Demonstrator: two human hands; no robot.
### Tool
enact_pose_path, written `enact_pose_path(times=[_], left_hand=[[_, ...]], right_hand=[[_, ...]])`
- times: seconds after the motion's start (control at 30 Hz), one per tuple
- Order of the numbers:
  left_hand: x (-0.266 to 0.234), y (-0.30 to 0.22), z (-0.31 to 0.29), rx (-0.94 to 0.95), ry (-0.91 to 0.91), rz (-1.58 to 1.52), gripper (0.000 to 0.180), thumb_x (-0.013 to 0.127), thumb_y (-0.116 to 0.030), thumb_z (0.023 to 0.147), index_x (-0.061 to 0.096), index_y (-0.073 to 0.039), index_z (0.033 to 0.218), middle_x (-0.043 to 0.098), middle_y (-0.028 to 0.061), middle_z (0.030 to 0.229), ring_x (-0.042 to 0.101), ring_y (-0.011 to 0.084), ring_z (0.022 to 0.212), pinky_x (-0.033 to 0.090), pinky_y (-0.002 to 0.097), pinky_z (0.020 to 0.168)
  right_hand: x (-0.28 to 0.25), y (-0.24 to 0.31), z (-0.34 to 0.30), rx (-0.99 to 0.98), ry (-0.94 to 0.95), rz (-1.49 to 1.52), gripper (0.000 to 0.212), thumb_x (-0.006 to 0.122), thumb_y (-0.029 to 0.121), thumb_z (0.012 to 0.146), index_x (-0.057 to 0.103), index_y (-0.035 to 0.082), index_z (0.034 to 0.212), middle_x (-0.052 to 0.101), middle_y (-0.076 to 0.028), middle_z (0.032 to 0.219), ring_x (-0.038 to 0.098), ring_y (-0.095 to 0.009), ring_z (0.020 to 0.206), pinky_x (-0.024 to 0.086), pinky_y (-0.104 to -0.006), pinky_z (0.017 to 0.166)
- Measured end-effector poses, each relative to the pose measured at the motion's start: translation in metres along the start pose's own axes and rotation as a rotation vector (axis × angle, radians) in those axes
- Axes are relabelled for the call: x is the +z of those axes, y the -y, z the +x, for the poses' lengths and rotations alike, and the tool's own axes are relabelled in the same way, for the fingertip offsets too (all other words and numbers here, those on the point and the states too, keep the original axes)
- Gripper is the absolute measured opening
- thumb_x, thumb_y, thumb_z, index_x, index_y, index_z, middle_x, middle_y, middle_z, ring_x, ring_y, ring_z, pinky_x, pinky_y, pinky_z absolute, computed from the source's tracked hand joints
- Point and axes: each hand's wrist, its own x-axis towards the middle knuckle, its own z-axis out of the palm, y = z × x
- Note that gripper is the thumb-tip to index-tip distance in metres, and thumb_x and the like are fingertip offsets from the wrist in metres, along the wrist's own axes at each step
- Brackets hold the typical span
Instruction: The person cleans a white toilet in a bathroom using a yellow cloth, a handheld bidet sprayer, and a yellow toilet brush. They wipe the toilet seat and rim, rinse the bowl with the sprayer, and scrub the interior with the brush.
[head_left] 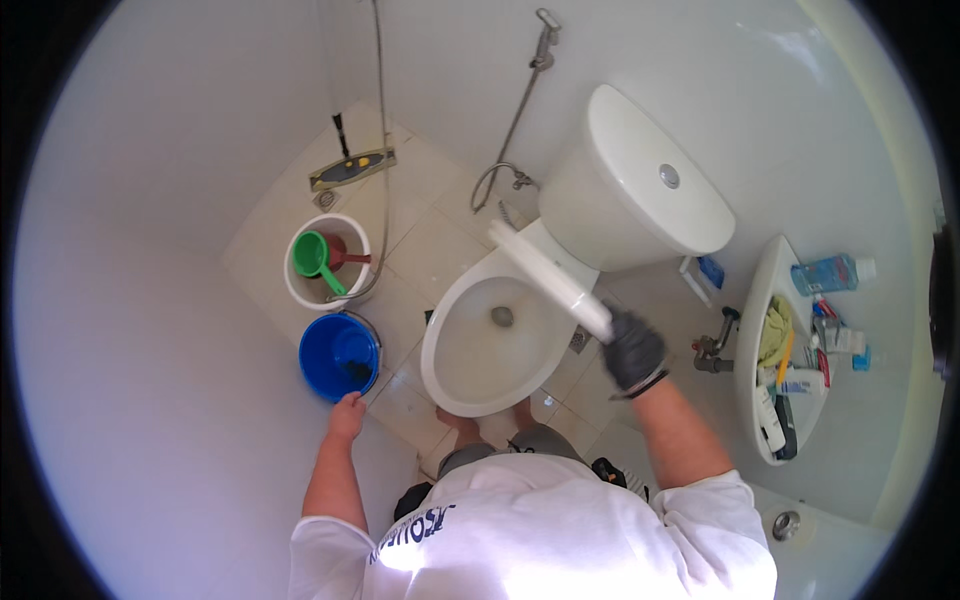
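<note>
At lower left my bare left hand [347, 415] is closed at the near edge of a blue bucket [322, 367], where the wire handle comes round. Something dark lies inside the bucket. In a dark grey glove, my right hand [633, 350] wraps round one end of a long white bar-like object [550, 277]. This object slants over the far part of the white toilet bowl [440, 325]; its far end is smeared by motion. Its exact kind cannot be made out, and the glove hides its near end. A bare brown patch sits in the bowl's outlet.
A white bucket [292, 282] holds a green dipper [311, 253] and a red one. Behind it rests a flat mop [350, 168]. The toilet tank [655, 160] stands at the wall. On the right, toiletries crowd a corner sink [748, 370]. A hose [384, 200] hangs down.
</note>
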Motion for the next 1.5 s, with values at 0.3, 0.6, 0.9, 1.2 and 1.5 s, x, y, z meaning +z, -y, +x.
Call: enact_pose_path(times=[0.3, 0.6, 0.9, 1.2, 1.5], left_hand=[[0.012, 0.015, 0.0, 0.136, 0.249, 0.367, 0.042, 0.051, -0.03, 0.077, 0.052, -0.002, 0.109, 0.053, 0.0196, 0.106, 0.05, 0.0325, 0.099, 0.039, 0.0369, 0.086], [-0.012, -0.042, 0.009, 0.195, 0.129, 0.355, 0.038, 0.053, -0.023, 0.076, 0.052, -0.001, 0.108, 0.056, 0.0185, 0.101, 0.053, 0.0293, 0.096, 0.041, 0.0348, 0.083], [0.024, -0.284, -0.068, 0.654, 0.115, 0.123, 0.051, 0.053, -0.021, 0.079, 0.036, -0.002, 0.123, 0.052, 0.0173, 0.107, 0.055, 0.026, 0.09, 0.043, 0.0327, 0.077], [0.118, -0.417, -0.111, 0.251, 0.229, -0.642, 0.052, 0.05, -0.04, 0.082, 0.036, -0.007, 0.12, 0.048, 0.0096, 0.109, 0.053, 0.0218, 0.086, 0.042, 0.0344, 0.069], [0.131, -0.449, -0.102, 0.21, 0.122, -0.708, 0.044, 0.047, -0.04, 0.083, 0.04, -0.01, 0.114, 0.049, 0.0063, 0.106, 0.055, 0.0205, 0.081, 0.041, 0.0299, 0.06]], right_hand=[[0.007, 0.06, -0.037, -0.086, 0.338, 0.202, 0.054, 0.063, 0.023, 0.062, 0.044, 0.022, 0.113, 0.054, -0.009, 0.091, 0.056, -0.025, 0.077, 0.047, -0.0407, 0.06], [-0.049, -0.017, -0.013, 0.279, 0.191, 0.329, 0.056, 0.059, 0.056, 0.063, 0.052, 0.021, 0.106, 0.051, -0.007, 0.107, 0.051, -0.026, 0.096, 0.043, -0.043, 0.077], [-0.056, -0.092, 0.018, 0.412, -0.073, 0.379, 0.064, 0.061, 0.053, 0.062, 0.05, 0.014, 0.112, 0.037, -0.012, 0.124, 0.038, -0.029, 0.113, 0.031, -0.0443, 0.092], [-0.095, -0.27, -0.068, 0.446, -0.158, -0.034, 0.034, 0.039, 0.026, 0.081, 0.048, 0.024, 0.115, 0.027, -0.008, 0.133, 0.024, -0.03, 0.123, 0.011, -0.0584, 0.096], [-0.105, -0.354, -0.12, 0.149, 0.301, -0.16, 0.034, 0.042, 0.019, 0.08, 0.05, 0.021, 0.112, 0.046, -0.007, 0.12, 0.046, -0.023, 0.109, 0.015, -0.0535, 0.098]])
